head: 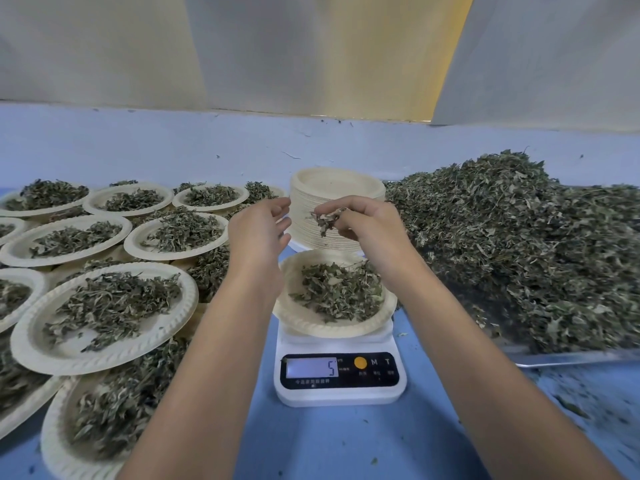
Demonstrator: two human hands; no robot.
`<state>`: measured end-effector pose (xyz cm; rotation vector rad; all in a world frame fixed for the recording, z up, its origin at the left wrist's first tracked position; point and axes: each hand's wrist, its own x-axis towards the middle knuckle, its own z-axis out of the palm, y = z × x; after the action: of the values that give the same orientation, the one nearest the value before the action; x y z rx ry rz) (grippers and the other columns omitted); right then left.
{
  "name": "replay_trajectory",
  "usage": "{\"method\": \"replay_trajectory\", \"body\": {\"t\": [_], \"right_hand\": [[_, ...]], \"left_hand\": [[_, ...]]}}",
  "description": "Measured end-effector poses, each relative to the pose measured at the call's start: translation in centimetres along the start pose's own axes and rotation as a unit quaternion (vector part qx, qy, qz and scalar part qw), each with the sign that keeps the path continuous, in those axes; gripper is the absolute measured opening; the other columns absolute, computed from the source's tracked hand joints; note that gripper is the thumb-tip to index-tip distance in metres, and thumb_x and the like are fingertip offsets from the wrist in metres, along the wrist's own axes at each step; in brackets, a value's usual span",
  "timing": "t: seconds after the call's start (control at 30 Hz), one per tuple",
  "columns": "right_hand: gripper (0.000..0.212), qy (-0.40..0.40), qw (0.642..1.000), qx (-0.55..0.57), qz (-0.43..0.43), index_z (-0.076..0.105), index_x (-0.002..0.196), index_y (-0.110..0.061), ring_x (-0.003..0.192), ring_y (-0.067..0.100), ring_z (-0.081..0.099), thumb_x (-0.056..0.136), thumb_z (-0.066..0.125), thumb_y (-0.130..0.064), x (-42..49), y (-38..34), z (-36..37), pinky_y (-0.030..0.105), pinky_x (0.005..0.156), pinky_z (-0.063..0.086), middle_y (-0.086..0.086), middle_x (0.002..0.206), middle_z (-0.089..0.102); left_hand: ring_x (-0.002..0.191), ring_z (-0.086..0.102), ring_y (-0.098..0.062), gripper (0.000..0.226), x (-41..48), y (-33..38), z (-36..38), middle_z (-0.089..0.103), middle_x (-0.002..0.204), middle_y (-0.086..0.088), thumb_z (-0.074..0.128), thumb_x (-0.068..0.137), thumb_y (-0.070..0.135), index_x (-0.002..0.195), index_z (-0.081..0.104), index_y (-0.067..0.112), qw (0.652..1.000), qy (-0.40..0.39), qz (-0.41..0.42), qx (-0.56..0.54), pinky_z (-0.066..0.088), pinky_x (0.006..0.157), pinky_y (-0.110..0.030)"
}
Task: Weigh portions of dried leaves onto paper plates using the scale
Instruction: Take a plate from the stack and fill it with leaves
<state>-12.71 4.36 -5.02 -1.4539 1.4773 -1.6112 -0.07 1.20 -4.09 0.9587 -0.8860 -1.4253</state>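
Note:
A white digital scale stands on the blue table, its display reading 5. On it rests a paper plate holding a small heap of dried leaves. Above the plate my right hand pinches a tuft of dried leaves between its fingertips. My left hand hovers beside it with fingers loosely spread and holds nothing. A big pile of loose dried leaves lies on a metal tray to the right.
A tall stack of unused paper plates stands just behind the scale. Several filled plates overlap one another over the table's left side. Leaf crumbs dot the blue tabletop at the right front.

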Motion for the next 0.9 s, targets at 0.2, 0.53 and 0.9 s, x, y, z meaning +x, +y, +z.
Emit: {"method": "replay_trajectory", "body": {"t": [0.2,0.53,0.9], "right_hand": [[0.033,-0.008,1.000,0.005,0.008,0.073,0.083,-0.012,0.086,0.014,0.054,0.082,0.046,0.007,-0.27,-0.39,0.04,0.037,0.088,0.049,0.024,0.106,0.066],[0.033,-0.017,0.999,0.030,0.020,0.071,0.085,-0.009,0.084,0.009,0.059,0.083,0.043,0.008,-0.12,-0.22,-0.03,0.036,0.092,0.049,0.014,0.093,0.067],[0.030,-0.035,0.998,0.048,0.011,0.070,0.088,-0.006,0.092,0.018,0.062,0.086,0.043,0.008,0.00,0.03,0.09,0.033,0.090,0.048,0.005,0.094,0.069]], "left_hand": [[0.105,0.063,-0.014,0.024,-0.01,-0.05,-0.07,0.065,0.116,-0.004,0.043,0.094,0.008,0.100,0.066,0.011,1.000,-0.004,0.004,0.003,0.050,0.075,-0.017],[0.105,0.063,-0.015,0.025,0.13,-0.09,-0.16,0.064,0.117,-0.006,0.043,0.094,0.008,0.102,0.066,0.009,1.000,-0.006,0.005,0.004,0.050,0.080,-0.020],[0.098,0.065,-0.013,0.025,0.03,-0.25,0.01,0.066,0.113,-0.005,0.043,0.093,0.007,0.087,0.066,0.015,1.000,-0.019,-0.001,0.013,0.051,0.080,-0.020]]}}
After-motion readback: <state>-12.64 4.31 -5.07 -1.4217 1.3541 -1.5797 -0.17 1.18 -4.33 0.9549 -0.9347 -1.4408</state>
